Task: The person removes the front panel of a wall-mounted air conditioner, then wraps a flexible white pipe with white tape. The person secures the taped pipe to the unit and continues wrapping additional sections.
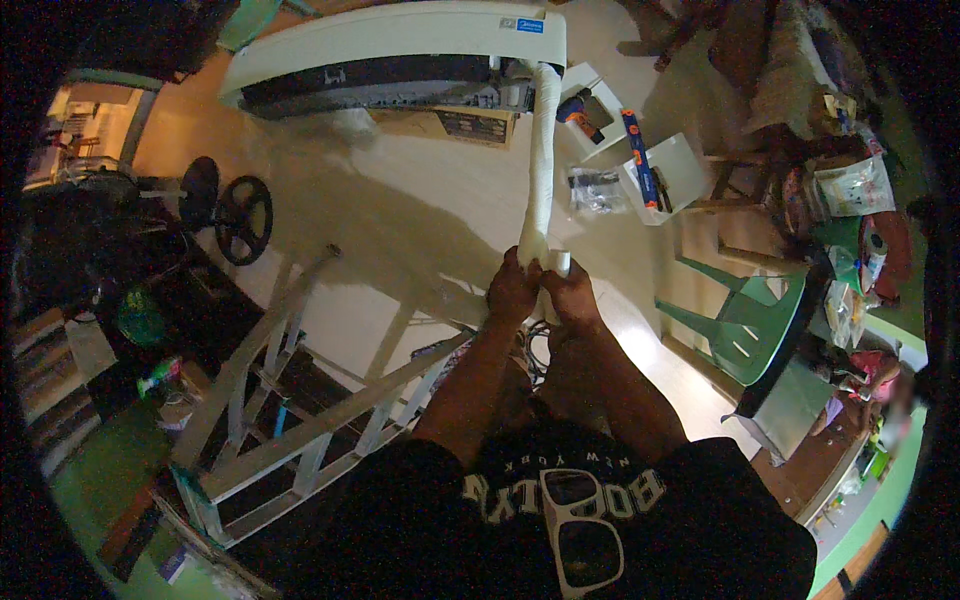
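Observation:
A white air conditioner indoor unit (400, 50) is at the top of the view, its lower side dark and uncovered. From its right end a pipe wrapped in white tape (541, 165) runs toward me. My left hand (512, 288) is closed round the near end of this wrapped pipe. Right beside it, my right hand (573, 298) is closed on a small white roll of tape (561, 262), which shows above the fingers. The two hands touch or nearly touch. Below them, some dark looped cable (538, 345) is partly hidden by my arms.
An aluminium stepladder (300, 450) stands at my left, near a black fan-like wheel (244, 220). At right is a green plastic chair (750, 325). A power drill (582, 115) and a blue spirit level (640, 160) lie beyond. Another person (875, 375) is at far right.

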Available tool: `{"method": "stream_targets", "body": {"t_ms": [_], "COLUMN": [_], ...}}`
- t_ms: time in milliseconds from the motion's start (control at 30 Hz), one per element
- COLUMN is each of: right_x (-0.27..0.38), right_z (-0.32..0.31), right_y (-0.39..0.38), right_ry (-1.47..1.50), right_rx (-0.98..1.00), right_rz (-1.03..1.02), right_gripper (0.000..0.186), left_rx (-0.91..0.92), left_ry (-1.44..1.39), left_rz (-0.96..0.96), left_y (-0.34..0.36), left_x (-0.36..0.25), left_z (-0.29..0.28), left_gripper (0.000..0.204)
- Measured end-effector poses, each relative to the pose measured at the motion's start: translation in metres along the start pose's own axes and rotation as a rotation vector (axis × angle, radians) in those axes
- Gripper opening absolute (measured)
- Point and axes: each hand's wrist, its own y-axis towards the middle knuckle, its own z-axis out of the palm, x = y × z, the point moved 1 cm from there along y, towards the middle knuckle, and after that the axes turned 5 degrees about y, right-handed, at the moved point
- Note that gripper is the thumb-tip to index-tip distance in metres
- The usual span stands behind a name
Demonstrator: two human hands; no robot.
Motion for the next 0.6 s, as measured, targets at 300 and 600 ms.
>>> {"method": "stream_targets", "body": {"t_ms": [300, 600], "right_x": [0.097, 0.022], "right_z": [0.039, -0.001], "right_y": [-0.009, 0.044], "right_ry": [-0.760, 0.098], "right_rx": [0.196, 0.040], "right_rz": [-0.045, 0.220], "right_gripper": [0.054, 0.047], "left_rx": [-0.204, -0.135], "left_ry": [-0.236, -1.118], "left_rz": [0.298, -0.429], "left_y": [-0.042, -0.036], "left_x": [0.032, 0.029], "left_z": [0.009, -0.003], "left_gripper": [0.063, 0.036]}}
